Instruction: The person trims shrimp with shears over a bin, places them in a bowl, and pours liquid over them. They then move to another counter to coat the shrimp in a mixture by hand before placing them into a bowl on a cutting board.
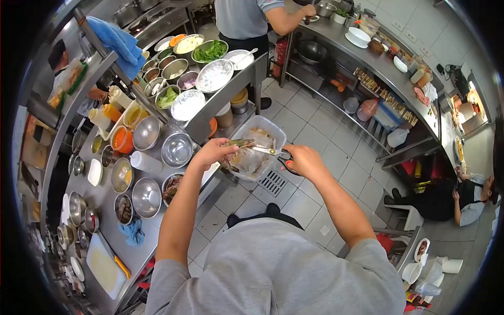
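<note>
The left hand [211,153] is pinching a greenish prawn [241,142] between thumb and fingers, and the right hand [305,159] is curling its fingers around the dark and orange-red handles of a pair of scissors [270,150]. The blades are pointing left and lying right at the prawn; whether they are biting into it, I cannot tell. Both hands are hovering over a translucent plastic tub [281,134], where more prawns are lying, blurred together. Just below the tub, a slotted drain cover [273,183] is sitting in the tiled floor.

To the left, a steel surface [102,194] is carrying metal bowls, a white squeeze bottle [146,163], a crumpled blue cloth [132,233] and, nearer the person, a white cutting board [106,266] with an orange-handled knife [123,266] resting along its edge. Farther ahead, leafy greens [210,51] are filling one bowl. Beyond, a co-worker in a grey shirt [244,23] is standing beside another steel surface; at far right, another person [446,199] is sitting.
</note>
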The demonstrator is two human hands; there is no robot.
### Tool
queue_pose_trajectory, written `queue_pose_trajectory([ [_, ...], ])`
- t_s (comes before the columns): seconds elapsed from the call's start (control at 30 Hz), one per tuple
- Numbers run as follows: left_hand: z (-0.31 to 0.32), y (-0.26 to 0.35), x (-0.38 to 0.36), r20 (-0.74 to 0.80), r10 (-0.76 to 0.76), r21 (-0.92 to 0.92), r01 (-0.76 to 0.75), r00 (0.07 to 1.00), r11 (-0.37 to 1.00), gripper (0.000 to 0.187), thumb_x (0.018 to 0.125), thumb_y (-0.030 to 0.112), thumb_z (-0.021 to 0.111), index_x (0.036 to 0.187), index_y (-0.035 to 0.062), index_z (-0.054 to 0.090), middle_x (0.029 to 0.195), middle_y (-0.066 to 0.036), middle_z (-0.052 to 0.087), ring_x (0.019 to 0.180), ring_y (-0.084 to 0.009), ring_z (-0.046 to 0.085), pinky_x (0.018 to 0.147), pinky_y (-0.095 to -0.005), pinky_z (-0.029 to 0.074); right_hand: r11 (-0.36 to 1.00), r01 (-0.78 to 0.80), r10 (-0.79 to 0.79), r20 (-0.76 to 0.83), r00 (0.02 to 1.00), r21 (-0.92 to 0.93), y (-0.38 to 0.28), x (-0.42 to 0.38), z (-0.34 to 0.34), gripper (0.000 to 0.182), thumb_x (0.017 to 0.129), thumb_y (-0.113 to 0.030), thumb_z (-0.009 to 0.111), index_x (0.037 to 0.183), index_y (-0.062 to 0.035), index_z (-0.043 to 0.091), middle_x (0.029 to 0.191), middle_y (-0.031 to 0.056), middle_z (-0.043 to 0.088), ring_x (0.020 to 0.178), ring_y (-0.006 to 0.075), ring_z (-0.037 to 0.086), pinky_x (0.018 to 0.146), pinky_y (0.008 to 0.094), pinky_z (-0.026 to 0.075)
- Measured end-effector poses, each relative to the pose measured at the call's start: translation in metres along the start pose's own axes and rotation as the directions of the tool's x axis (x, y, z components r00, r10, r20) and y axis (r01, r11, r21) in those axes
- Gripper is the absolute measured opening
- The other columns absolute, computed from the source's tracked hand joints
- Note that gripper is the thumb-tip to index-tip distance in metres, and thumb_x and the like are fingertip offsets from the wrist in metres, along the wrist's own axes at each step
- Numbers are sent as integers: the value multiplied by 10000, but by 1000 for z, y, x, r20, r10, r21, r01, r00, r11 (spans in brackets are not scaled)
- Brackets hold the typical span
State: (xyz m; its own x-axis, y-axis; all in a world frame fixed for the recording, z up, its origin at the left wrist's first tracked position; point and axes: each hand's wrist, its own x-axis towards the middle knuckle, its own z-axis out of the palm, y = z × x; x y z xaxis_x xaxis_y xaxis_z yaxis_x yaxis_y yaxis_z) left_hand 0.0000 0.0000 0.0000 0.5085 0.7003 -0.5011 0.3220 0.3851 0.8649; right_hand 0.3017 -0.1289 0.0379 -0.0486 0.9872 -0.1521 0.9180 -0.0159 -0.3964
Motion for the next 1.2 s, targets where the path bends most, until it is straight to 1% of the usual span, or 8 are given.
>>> queue_pose_trajectory([
  [0.2,7,-5,-7,-68,161,72,-156,985,985,279,865,185,781,1071,45,655,850,3,653,744,-74,583,676,-242,481,994,-102,94,187,978,38,26,-5,7,550,760,-281,790,1266,-126,640,1031,191,700,965,332,689,846,433,548],
  [0.3,5,-11,-9,-61,261,90,-255,963,963,304,859,111,781,1126,63,645,937,27,666,809,-63,597,734,-234,484,950,-147,122,103,987,277,42,-14,9,668,721,-347,855,1304,-132,611,1109,177,671,986,318,675,850,415,544],
  [0.37,8,-10,-13,-34,257,124,-252,966,960,285,855,87,768,1104,32,640,949,9,682,883,-86,610,821,-262,490,857,10,-23,19,1000,516,52,-17,18,796,671,-406,898,1345,-134,572,1186,158,622,1019,311,648,855,401,536],
  [0.57,23,-8,-15,68,223,-20,-222,973,975,333,857,57,761,1166,57,635,1003,28,682,910,-69,607,835,-228,474,917,86,-88,-12,996,389,43,-11,28,846,635,-452,904,1358,-179,561,1152,107,593,1061,302,604,944,420,482],
  [0.8,26,-18,-19,101,237,108,-248,966,963,336,879,63,741,1193,51,623,1025,18,680,938,-65,601,870,-238,476,937,101,-108,2,994,333,35,-14,32,809,653,-447,890,1352,-190,573,1086,87,602,1063,280,591,970,420,444],
  [0.87,27,-23,-18,110,215,58,-223,970,973,337,886,66,736,1202,50,621,1029,18,675,944,-63,599,870,-242,479,950,178,-159,-93,983,257,34,-15,36,797,643,-398,913,1330,-169,580,1056,102,591,980,292,605,846,406,517],
  [0.97,25,-32,-13,67,214,-36,-212,974,977,337,872,96,764,1183,55,641,992,29,672,886,-73,602,813,-244,484,964,160,-147,-79,986,211,32,-18,35,805,643,-418,905,1338,-175,583,1048,101,595,974,290,605,840,397,511],
  [1.2,27,-38,-10,144,159,7,-162,977,987,325,893,76,734,1198,50,623,1045,17,674,943,-69,602,855,-245,481,946,121,-126,-4,992,301,24,-19,44,776,671,-411,887,1341,-157,592,1057,115,612,1056,308,596,910,417,482],
])
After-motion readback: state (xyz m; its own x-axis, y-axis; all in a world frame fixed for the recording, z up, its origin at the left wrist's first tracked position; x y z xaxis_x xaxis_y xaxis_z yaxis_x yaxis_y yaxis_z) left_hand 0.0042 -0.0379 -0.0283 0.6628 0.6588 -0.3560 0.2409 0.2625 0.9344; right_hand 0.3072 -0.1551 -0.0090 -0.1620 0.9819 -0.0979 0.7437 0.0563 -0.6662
